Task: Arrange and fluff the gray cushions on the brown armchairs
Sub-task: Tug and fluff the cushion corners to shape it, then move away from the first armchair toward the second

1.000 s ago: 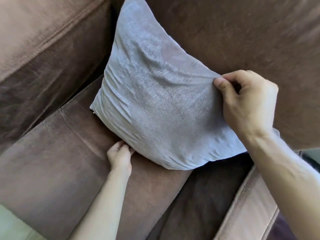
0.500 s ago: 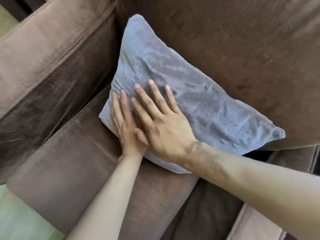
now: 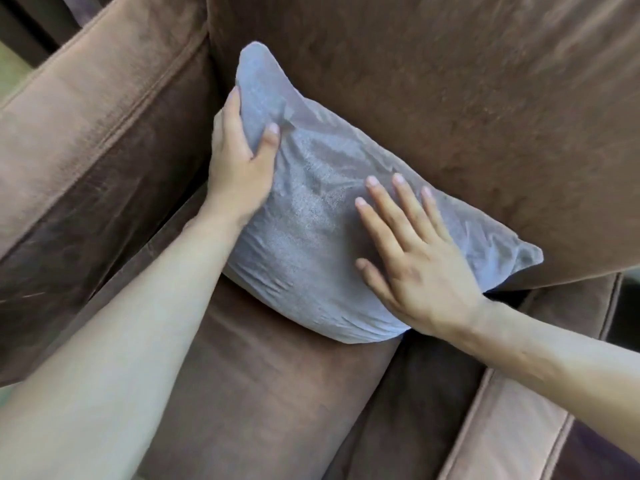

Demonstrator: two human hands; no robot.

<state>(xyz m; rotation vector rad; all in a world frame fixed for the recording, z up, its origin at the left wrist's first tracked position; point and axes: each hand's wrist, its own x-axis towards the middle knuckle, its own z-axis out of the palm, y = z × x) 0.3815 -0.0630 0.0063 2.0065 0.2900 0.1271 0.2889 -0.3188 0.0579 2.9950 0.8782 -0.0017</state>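
Note:
A gray cushion (image 3: 311, 216) leans against the backrest of the brown armchair (image 3: 450, 98), its lower edge resting on the seat. My left hand (image 3: 239, 161) grips the cushion's upper left edge, thumb on the front and fingers wrapped behind. My right hand (image 3: 412, 261) lies flat on the cushion's front face with the fingers spread, holding nothing. The fabric is creased between the two hands.
The left armrest (image 3: 97, 116) rises close beside the cushion. The brown seat cushion (image 3: 263, 375) spreads out below it. The right armrest (image 3: 512, 427) runs along the lower right. A strip of pale floor (image 3: 10, 71) shows at the far left.
Both hands lay side by side on the cushion's lower left. My left hand has moved up and taken hold of the upper left edge. My right hand has slid right across the front.

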